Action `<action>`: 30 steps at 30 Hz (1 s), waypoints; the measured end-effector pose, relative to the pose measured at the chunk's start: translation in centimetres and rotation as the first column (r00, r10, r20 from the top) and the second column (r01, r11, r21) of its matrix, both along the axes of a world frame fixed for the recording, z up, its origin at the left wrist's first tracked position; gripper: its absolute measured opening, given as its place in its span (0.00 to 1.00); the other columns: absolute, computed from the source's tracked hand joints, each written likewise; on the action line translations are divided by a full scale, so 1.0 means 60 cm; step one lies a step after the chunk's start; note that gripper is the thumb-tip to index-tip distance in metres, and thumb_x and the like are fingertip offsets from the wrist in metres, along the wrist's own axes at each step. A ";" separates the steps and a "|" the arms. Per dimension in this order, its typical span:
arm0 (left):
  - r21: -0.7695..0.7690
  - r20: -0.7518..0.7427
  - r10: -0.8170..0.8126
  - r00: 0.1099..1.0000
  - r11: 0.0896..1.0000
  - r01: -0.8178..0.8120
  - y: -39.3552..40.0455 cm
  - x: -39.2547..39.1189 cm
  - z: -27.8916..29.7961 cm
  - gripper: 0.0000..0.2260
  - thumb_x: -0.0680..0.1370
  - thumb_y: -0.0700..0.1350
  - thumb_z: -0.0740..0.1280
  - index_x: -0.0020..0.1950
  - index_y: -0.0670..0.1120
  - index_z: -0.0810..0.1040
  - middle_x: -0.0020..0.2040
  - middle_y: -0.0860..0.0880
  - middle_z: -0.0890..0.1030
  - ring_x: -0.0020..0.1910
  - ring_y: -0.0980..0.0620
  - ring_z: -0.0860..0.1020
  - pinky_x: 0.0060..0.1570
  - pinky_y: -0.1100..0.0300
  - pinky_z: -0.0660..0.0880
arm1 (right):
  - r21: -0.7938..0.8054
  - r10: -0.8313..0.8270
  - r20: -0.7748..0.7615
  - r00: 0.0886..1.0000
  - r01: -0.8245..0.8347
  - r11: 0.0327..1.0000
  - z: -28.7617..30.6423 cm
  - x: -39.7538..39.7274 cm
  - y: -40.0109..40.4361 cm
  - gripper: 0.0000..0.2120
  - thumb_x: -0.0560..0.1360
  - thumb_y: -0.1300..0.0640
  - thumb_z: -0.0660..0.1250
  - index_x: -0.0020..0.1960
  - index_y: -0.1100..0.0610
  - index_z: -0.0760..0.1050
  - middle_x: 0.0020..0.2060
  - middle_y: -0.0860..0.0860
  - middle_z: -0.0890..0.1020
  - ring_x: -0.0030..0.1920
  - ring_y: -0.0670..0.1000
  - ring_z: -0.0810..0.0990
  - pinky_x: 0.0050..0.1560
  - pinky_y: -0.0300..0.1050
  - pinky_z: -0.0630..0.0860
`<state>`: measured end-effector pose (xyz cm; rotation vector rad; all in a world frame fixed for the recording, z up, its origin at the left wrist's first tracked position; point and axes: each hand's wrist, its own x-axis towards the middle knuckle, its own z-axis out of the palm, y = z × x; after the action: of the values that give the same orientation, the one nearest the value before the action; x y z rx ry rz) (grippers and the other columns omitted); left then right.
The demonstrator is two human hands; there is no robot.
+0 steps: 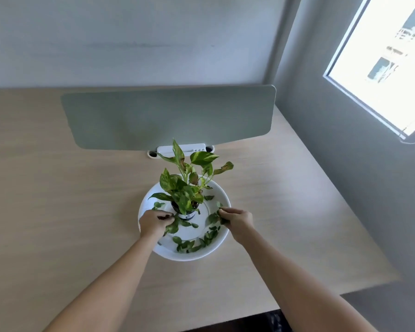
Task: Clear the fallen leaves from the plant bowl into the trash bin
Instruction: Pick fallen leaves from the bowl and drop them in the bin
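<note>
Gathering loose leaves w/ both hands inside the white plant bowl, head view only. Leaves look thin, light, floppy; judging by that, they'll crumple easily and weigh next to nothing, so a pinch or a scoop into a bunch should do. Prob. best to take several at once by the blades, pressing them against the smooth bowl floor, which looks slick, so single flat ones may slide rather than lift.

Left hand sits at the bowl's left side, fingers curled together on a few dark leaves just beside the small dark pot. Right hand is at the bowl's right rim, fingers closed on green leaves. How many each holds: can't tell.

Leaves are small, dark green, oval, some paler; most lie along the bowl's near arc, a few at left and right of the pot. Potted plant stands upright mid-bowl, variegated w/ brown patches on some leaves. Bowl rests on the tabletop roughly central, nearer its far edge than the near one. Trash bin not in view.
</note>
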<state>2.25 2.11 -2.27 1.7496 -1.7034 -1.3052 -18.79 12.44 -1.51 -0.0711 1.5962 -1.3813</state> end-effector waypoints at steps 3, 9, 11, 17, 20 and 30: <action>0.321 -0.263 0.243 0.934 0.935 -0.152 0.020 -0.013 0.022 0.12 0.70 0.34 0.73 0.53 0.36 0.82 0.48 0.40 0.82 0.45 0.45 0.81 0.57 0.51 0.77 | -0.111 -0.042 0.154 0.987 0.060 0.992 0.020 -0.020 0.026 0.11 0.68 0.73 0.71 0.50 0.73 0.78 0.38 0.62 0.82 0.36 0.56 0.80 0.35 0.41 0.83; 0.536 -0.496 0.267 0.826 0.843 0.050 0.136 -0.132 0.054 0.08 0.76 0.28 0.63 0.44 0.39 0.78 0.42 0.43 0.81 0.43 0.48 0.80 0.41 0.59 0.80 | -0.220 -0.049 0.224 0.973 0.099 0.971 0.051 -0.120 0.153 0.12 0.72 0.72 0.67 0.55 0.74 0.76 0.40 0.62 0.81 0.36 0.53 0.81 0.35 0.37 0.81; 0.560 -0.517 0.247 0.820 0.821 0.106 0.191 -0.196 0.057 0.09 0.76 0.28 0.62 0.42 0.38 0.78 0.34 0.45 0.84 0.33 0.52 0.83 0.32 0.63 0.82 | -0.226 -0.055 0.203 0.978 0.102 0.969 0.053 -0.172 0.218 0.12 0.73 0.71 0.67 0.55 0.73 0.76 0.39 0.60 0.81 0.34 0.51 0.81 0.34 0.35 0.80; 0.602 -0.580 0.026 0.814 0.688 0.406 0.376 -0.381 0.035 0.20 0.76 0.27 0.62 0.29 0.39 0.85 0.29 0.45 0.85 0.28 0.53 0.84 0.31 0.64 0.82 | -0.133 -0.177 0.226 0.958 0.210 0.969 0.019 -0.304 0.442 0.04 0.73 0.72 0.65 0.45 0.68 0.77 0.40 0.60 0.81 0.42 0.53 0.81 0.37 0.36 0.82; 0.669 -0.550 -0.093 0.830 0.546 0.505 0.477 -0.452 0.010 0.12 0.75 0.26 0.62 0.37 0.36 0.83 0.31 0.43 0.85 0.30 0.51 0.85 0.33 0.62 0.82 | -0.026 -0.251 0.229 0.940 0.264 0.964 -0.025 -0.330 0.552 0.05 0.71 0.74 0.66 0.45 0.68 0.78 0.40 0.61 0.81 0.42 0.54 0.81 0.36 0.38 0.82; 0.832 -0.165 -0.256 0.952 0.483 0.274 0.650 -0.521 -0.271 0.11 0.74 0.29 0.67 0.56 0.31 0.79 0.40 0.41 0.83 0.40 0.48 0.82 0.34 0.62 0.79 | 0.401 -0.574 0.177 0.800 0.474 0.784 -0.298 -0.292 0.694 0.08 0.68 0.72 0.71 0.47 0.72 0.80 0.36 0.59 0.83 0.38 0.56 0.82 0.27 0.37 0.79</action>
<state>-29.01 41.13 -18.50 1.9183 -1.4184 -2.6416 -36.32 54.08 -19.39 0.8208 1.6374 -1.4189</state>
